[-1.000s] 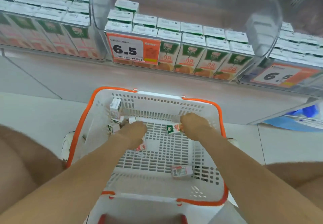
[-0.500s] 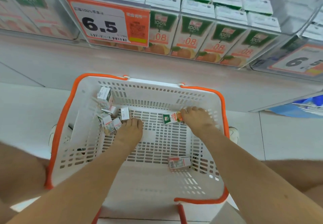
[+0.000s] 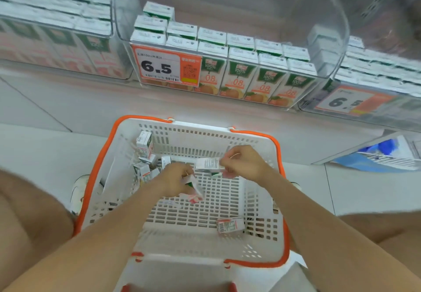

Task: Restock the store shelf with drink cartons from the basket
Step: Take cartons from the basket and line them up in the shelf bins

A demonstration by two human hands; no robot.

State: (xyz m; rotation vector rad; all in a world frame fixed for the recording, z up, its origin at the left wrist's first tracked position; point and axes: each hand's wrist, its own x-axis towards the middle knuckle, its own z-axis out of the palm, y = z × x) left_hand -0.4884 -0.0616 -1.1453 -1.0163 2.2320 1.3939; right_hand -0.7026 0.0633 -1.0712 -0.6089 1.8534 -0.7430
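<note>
Ahead of both hands, the shelf bin [image 3: 330, 48] stands part filled; the basket [image 3: 205, 219] lies beneath them. My left hand [image 3: 175, 182] grips a carton [image 3: 193, 190], my right hand [image 3: 243, 164] a second carton [image 3: 207, 163], close together. I'd lift both clear, labels outward, and fill the back rows.

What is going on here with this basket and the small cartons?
A person crouches over a white basket with an orange rim, in front of a shelf of juice cartons. The left hand grips one carton and the right hand holds a second carton, both over the basket floor. More cartons sit in the basket's far left corner and a lone carton lies near its right wall. Neither held carton is on the shelf yet.
</note>
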